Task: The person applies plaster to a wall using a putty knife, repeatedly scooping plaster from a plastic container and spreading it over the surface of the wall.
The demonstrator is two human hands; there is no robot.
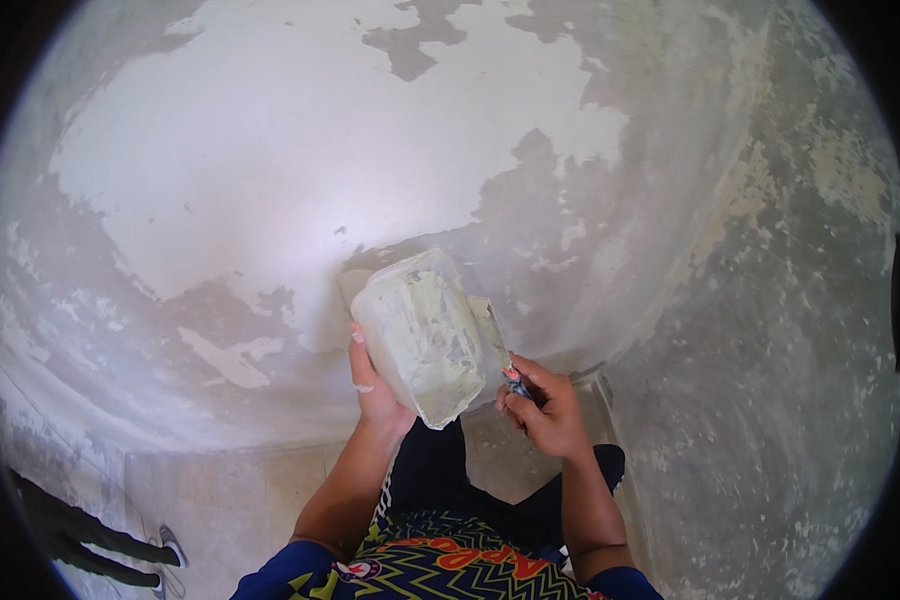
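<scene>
My left hand [378, 385] grips the left side of a rectangular plastic tub [420, 335], which is pale and smeared with putty. The tub is held tilted in front of me, close to the wall. In my right hand [548, 408] is a putty knife [488, 330], its handle wrapped by my fingers. Its wide blade lies along the tub's right side; part of it is hidden behind the tub. Whitish putty specks stick to my left thumb and wrist.
Ahead stands a grey wall with a large patch of white putty [250, 150] and bare areas. A rougher grey wall [750, 440] adjoins on the right. Below is a tiled floor [230, 510]. Another person's legs [90, 530] show at the lower left.
</scene>
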